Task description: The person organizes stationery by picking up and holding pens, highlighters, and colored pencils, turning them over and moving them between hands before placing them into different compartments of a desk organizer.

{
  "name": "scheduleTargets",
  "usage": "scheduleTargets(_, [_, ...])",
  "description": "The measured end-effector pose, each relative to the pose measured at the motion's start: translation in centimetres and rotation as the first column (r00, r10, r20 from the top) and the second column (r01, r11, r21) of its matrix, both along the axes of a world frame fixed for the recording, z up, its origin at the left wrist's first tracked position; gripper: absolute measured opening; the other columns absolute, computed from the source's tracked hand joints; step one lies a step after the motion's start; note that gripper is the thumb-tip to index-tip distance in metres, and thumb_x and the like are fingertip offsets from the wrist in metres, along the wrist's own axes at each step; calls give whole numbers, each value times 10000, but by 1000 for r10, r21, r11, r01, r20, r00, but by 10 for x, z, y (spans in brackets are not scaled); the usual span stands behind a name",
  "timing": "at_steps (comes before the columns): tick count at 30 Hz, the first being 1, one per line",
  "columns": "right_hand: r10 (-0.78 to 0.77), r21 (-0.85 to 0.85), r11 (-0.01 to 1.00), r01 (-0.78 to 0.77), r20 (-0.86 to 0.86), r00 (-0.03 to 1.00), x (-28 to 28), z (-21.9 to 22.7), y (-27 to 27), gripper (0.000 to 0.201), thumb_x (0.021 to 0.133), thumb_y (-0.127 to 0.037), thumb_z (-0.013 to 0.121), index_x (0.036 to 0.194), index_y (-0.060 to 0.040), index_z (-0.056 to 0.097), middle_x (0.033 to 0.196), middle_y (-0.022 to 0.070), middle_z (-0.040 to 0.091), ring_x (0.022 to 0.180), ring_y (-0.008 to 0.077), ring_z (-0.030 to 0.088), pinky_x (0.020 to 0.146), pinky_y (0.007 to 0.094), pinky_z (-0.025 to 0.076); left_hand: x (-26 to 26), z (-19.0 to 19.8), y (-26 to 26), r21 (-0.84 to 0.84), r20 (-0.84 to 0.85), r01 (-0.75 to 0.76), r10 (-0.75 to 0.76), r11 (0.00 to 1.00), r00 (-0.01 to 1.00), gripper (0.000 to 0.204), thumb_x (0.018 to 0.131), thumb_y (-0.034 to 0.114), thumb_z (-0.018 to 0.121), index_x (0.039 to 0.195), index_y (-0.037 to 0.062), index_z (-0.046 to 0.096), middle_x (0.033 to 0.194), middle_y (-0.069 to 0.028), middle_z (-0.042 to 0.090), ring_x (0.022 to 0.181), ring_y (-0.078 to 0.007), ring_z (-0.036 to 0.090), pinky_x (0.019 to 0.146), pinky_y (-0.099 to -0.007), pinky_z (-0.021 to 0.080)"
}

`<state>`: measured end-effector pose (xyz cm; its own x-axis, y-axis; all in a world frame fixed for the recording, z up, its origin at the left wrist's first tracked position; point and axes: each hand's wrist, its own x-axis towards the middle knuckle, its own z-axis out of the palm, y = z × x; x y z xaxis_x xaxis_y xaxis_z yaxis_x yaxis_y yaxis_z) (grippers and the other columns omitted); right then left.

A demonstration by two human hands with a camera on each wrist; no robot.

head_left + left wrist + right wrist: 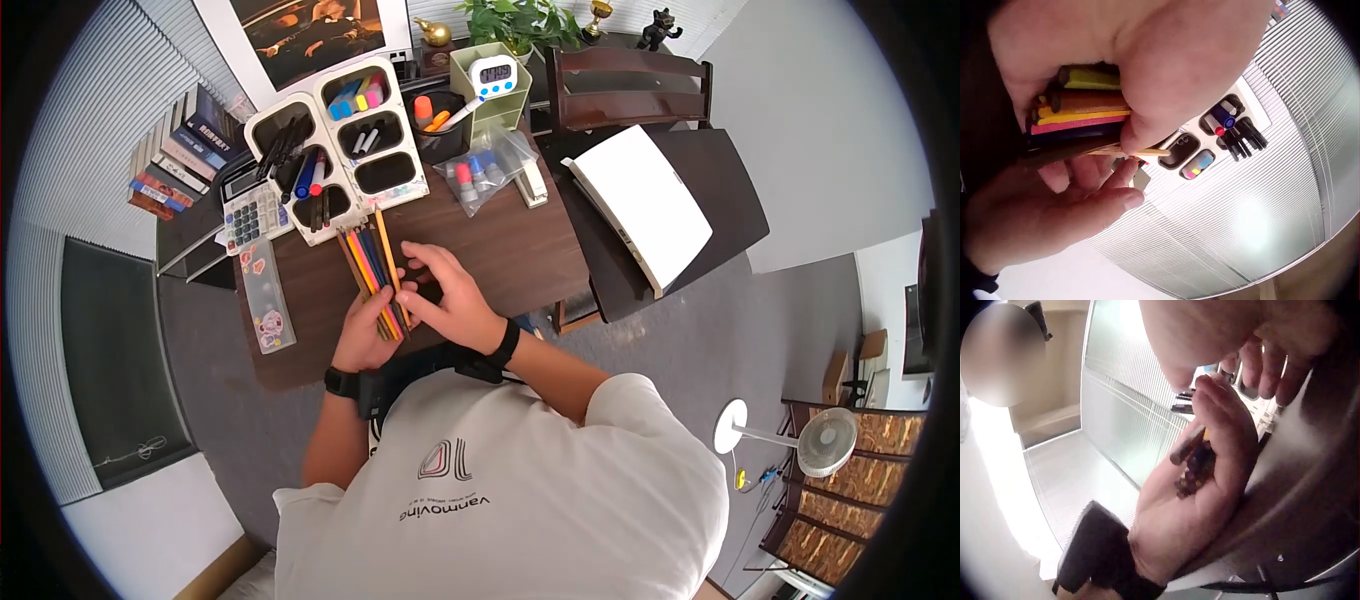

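Observation:
My left hand (362,338) grips a bundle of coloured pencils (364,258), yellow, pink, dark blue and brown among them. One light-wood pencil (384,238) lies along the bundle's right side and reaches farther towards the organizer than the others. In the left wrist view, the pencil ends (1075,119) poke out past the left palm. My right hand (458,300) is close at the bundle's right side, its thumb near the pencils and its fingers loosely bent. The right wrist view shows the right fingers (1269,369) apart from the thumb, with nothing between them.
Beyond the hands stands a white organizer (408,190) with pens, markers and highlighters. A calculator (255,218) and a stickered pencil case (264,300) lie left. To the right are a black pen cup (432,150), a plastic bag (505,160), a stapler (532,186) and a chair (720,190).

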<state>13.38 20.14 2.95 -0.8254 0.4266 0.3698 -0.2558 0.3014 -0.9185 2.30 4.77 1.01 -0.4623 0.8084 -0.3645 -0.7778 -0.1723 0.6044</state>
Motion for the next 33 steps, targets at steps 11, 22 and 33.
scheduleTargets(11, [-188, 385, 915, 123, 135, 973, 27, 5, -12, 220, 856, -141, 830, 1002, -43, 698, 941, 98, 644, 919, 319, 653, 800, 405, 550, 10, 7, 9, 112, -59, 4, 2, 994, 998, 293, 1105, 152, 536, 1363, 15, 562, 1472, -175, 585, 1353, -305, 586, 1084, -489, 537])
scheduleTargets(22, [-278, -5, 959, 282, 149, 949, 5, 32, 13, 300, 1032, -82, 655, 1307, 36, 678, 949, 153, 773, 830, 185, 765, 746, 299, 598, 7, -10, -1, 160, 32, -68, 64, 985, 997, 303, 1114, 203, 522, 1411, 144, 542, 1199, -70, 670, 1105, -209, 654, 972, -448, 547])
scheduleTargets(33, [-403, 559, 766, 318, 31, 915, -58, 41, 6, 268, 1002, -186, 617, 1250, -84, 619, 801, 156, 730, 695, 379, 715, 606, 489, 568, 6, -13, -5, 184, 28, -46, 42, 982, 999, 402, 1103, 193, 529, 1498, 130, 481, 1216, -88, 662, 1106, -216, 640, 968, -444, 530])
